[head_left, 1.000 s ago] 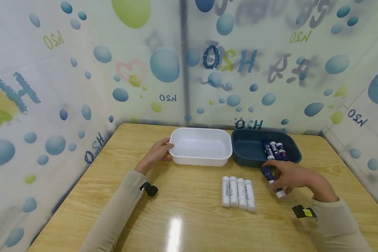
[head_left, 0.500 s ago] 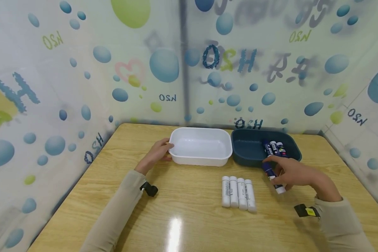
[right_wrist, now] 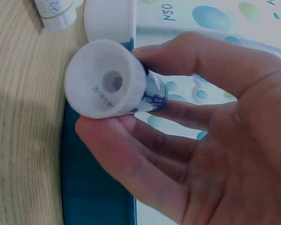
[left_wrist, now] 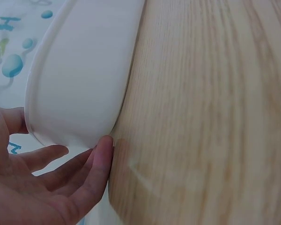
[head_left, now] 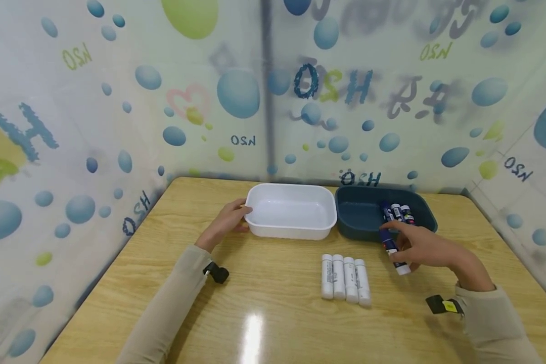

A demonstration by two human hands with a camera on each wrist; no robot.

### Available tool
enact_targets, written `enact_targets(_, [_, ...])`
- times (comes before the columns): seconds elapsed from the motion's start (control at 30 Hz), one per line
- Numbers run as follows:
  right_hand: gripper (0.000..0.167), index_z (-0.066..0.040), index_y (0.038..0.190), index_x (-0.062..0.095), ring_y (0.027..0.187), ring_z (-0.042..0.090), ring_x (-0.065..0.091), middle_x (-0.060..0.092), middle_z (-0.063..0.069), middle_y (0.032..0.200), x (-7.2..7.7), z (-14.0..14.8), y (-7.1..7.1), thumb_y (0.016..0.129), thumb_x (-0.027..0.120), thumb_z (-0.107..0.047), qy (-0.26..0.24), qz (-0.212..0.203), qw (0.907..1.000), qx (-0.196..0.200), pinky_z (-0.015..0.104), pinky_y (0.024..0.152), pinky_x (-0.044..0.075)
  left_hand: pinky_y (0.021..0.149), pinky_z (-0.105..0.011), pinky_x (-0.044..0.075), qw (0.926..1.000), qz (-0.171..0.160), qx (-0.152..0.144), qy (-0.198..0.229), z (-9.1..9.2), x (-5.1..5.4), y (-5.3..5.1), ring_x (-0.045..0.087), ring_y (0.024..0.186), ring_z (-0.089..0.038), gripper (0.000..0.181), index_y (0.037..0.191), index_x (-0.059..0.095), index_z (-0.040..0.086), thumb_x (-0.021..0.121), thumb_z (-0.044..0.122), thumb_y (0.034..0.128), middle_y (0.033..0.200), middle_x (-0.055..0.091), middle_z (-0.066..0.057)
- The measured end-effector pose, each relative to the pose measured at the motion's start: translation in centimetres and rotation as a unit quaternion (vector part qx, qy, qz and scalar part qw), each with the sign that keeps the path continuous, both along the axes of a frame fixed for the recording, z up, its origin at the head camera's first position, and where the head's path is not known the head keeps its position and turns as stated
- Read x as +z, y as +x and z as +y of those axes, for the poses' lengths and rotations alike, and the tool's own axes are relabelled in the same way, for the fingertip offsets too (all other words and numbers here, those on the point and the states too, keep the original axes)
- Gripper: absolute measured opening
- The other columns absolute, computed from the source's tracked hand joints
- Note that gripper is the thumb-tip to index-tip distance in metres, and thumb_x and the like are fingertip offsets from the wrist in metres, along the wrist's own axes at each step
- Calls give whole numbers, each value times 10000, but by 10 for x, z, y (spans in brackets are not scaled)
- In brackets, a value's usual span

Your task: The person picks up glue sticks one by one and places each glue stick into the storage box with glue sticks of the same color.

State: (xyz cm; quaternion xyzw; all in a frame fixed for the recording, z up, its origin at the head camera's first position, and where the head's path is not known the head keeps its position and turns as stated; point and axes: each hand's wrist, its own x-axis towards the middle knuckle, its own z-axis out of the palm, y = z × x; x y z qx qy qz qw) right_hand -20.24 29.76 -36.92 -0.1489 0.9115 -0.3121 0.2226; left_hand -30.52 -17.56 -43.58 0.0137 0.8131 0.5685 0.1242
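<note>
A navy glue stick (head_left: pixel 393 251) with a white base is pinched by my right hand (head_left: pixel 425 247), thumb and fingers on opposite sides. It tilts, blue cap toward the near wall of the dark teal bin (head_left: pixel 359 227). In the right wrist view the hollow white end of the glue stick (right_wrist: pixel 103 79) faces the camera. My left hand (head_left: pixel 227 222) holds the left end of the white bin (head_left: pixel 296 232), thumb over the rim. The left wrist view shows its fingers (left_wrist: pixel 100 157) against the outer wall, near the table.
Several white glue sticks (head_left: pixel 344 279) lie side by side on the wooden table (head_left: pixel 264 283), in front of the bins. Inside the teal bin, at its right, lie several dark-labelled glue sticks (head_left: pixel 398 213). A bubble-printed curtain (head_left: pixel 236 151) stands behind the table.
My right hand has brought the navy glue stick slightly up and away from me, toward the teal bin's near rim. The left hand and white bin have stayed in place.
</note>
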Motion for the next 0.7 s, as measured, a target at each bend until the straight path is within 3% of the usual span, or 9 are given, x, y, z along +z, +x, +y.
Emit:
enact_targets(0.27, [772,-23,1555,322,700,204,636,641,93,949,2,-1,-3,934,750,-188,-229,236,9994,43,344,601,622,837,-343,647,9999,73,-79,30,-2,0,0,630,996,-198,522,1563,431,90,499,276,1079,1272,619,-189])
enact_targets(0.43, [775,-17,1573,284,744,190,659,651,117,981,10,1,-8,959,728,-182,-605,157,9979,149,397,618,637,820,-334,645,10000,62,-39,39,-3,-1,1,602,956,-180,520,1565,430,103,499,283,1082,1228,609,-162])
enact_targets(0.7, [775,-21,1575,236,764,207,671,667,131,983,23,2,-19,970,702,-156,-457,322,9984,8,386,630,638,859,-354,645,10000,43,-54,36,-2,-1,0,633,998,-197,527,1564,432,106,509,296,1079,1277,613,-182])
